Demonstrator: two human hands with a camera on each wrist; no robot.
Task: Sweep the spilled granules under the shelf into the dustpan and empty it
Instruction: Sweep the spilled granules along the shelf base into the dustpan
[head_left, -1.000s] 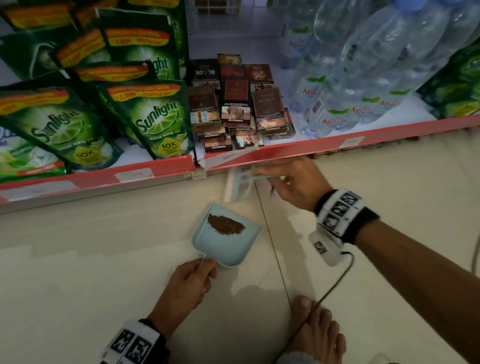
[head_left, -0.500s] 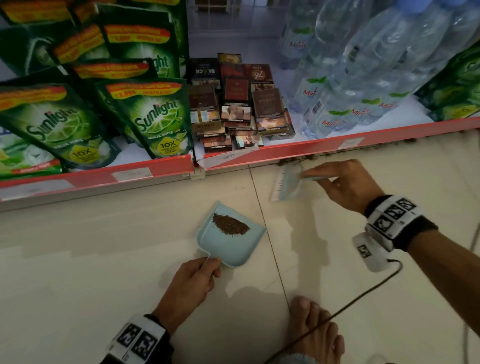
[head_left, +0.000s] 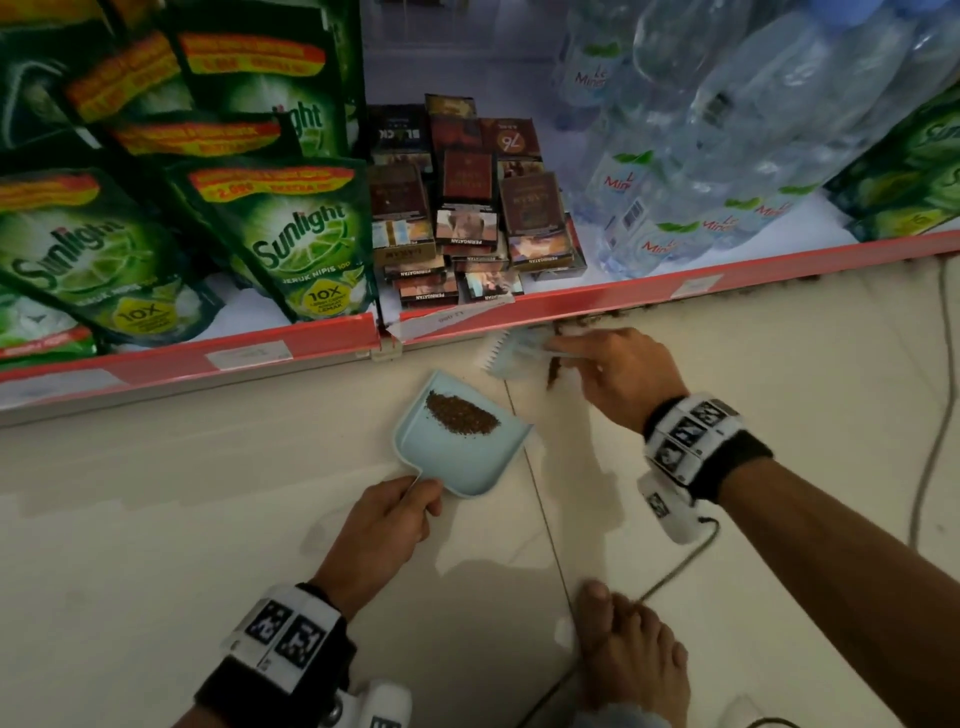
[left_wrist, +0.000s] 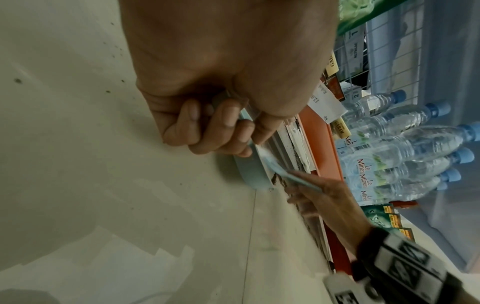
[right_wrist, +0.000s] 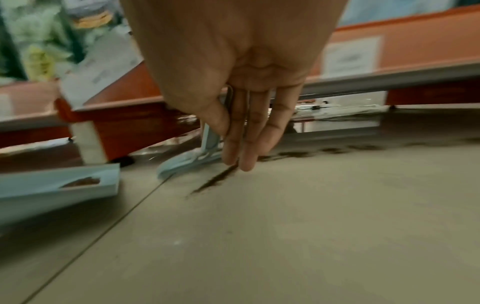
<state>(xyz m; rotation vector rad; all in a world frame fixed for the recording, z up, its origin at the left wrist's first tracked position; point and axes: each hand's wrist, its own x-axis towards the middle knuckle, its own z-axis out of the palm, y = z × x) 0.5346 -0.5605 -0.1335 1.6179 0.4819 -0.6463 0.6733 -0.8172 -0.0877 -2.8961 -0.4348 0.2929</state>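
A light blue dustpan (head_left: 457, 462) lies flat on the floor tile with a heap of brown granules (head_left: 462, 413) near its open edge. My left hand (head_left: 384, 525) grips its handle, fingers curled round it (left_wrist: 215, 123). My right hand (head_left: 613, 374) pinches the handle of a small light blue brush (head_left: 511, 353), held against the floor just under the red shelf edge (head_left: 623, 299), up and right of the dustpan. A short streak of granules (right_wrist: 215, 181) trails beside the brush (right_wrist: 192, 160). More granules (right_wrist: 324, 152) line the shelf base to the right.
The low shelf holds green detergent pouches (head_left: 301, 244), cigarette packs (head_left: 467, 208) and water bottles (head_left: 701, 182). My bare foot (head_left: 628, 649) rests on the tile below the right hand. A cable (head_left: 930, 441) runs down the floor at the right.
My right hand has drawn the brush leftwards along the shelf base, toward the dustpan, and a streak of granules now lies by it. The left hand and dustpan stay put.
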